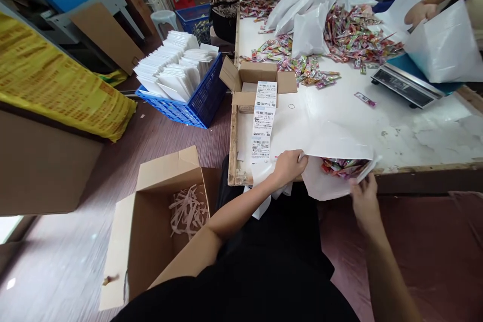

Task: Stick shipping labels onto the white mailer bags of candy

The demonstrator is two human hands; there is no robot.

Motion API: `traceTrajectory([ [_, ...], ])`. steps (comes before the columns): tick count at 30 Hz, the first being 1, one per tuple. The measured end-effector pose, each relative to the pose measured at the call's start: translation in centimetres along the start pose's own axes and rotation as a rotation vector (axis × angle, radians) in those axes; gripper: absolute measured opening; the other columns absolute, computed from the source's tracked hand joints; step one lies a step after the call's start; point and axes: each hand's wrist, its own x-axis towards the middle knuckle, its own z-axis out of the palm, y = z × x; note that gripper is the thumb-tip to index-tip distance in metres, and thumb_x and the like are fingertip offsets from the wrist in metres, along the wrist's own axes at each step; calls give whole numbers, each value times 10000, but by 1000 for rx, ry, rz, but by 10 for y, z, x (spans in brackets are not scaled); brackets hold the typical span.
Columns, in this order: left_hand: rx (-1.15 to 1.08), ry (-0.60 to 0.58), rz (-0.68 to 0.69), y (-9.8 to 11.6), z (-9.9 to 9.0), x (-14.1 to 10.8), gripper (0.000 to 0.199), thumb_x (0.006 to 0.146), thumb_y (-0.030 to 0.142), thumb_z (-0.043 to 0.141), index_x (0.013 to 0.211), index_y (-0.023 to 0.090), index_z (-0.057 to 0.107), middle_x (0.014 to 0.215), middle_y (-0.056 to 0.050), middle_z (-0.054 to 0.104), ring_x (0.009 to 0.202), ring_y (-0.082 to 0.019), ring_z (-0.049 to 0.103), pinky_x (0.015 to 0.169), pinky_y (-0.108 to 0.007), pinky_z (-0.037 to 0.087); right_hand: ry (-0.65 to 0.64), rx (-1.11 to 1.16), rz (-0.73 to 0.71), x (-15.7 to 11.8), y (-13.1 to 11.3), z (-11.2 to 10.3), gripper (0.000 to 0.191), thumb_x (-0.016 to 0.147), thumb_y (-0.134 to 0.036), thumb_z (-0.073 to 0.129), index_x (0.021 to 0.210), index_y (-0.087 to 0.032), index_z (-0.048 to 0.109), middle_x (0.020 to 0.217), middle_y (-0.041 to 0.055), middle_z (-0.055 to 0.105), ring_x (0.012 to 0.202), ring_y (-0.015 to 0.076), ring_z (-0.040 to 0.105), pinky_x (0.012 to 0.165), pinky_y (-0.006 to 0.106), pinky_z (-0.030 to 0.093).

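A white plastic mailing bag (pixel 332 141) lies at the table's front edge with its mouth toward me. Small colourful wrapped packets (pixel 343 167) show inside it. My left hand (pixel 290 166) is closed on the left corner of the bag's mouth. At the right corner, my right hand (pixel 365 201) grips the bag's edge between thumb and fingers. To the left of the bag, a strip of printed labels (pixel 263 123) runs out of a small open carton (pixel 258 70) and down the table.
A blue crate (pixel 177 105) of white envelopes and an open cardboard box (pixel 151 226) with paper strips stand at left. A scale (pixel 405 85), filled white bags (pixel 309 30) and heaped packets (pixel 350 35) occupy the table. Other people work around it.
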Motion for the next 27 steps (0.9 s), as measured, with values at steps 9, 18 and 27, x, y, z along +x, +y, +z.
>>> traceTrajectory([
  [9, -173, -98, -159, -30, -11, -95, 329, 883, 315, 462, 581, 191, 416, 551, 27, 398, 567, -117, 376, 577, -271, 239, -131, -33, -85, 34, -6, -16, 873, 688, -384, 711, 1482, -199, 402, 1357, 170, 586, 1216, 315, 593, 1018, 503, 485],
  [18, -417, -111, -211, -24, -11, -105, 414, 895, 486, 521, 622, 198, 402, 565, 30, 451, 553, -107, 438, 537, -243, 318, -82, -393, -754, -49, -59, 10, 178, 919, -261, 563, 1056, -215, 668, 1056, 86, 658, 1058, 240, 602, 983, 423, 466],
  [27, -773, -174, -254, -33, 0, -104, 449, 854, 554, 558, 635, 166, 503, 525, 45, 442, 467, -74, 406, 465, -221, 312, -786, -238, -328, -63, -46, 68, 179, 939, -367, 563, 876, -205, 607, 850, 30, 619, 806, 177, 558, 748, 317, 437],
])
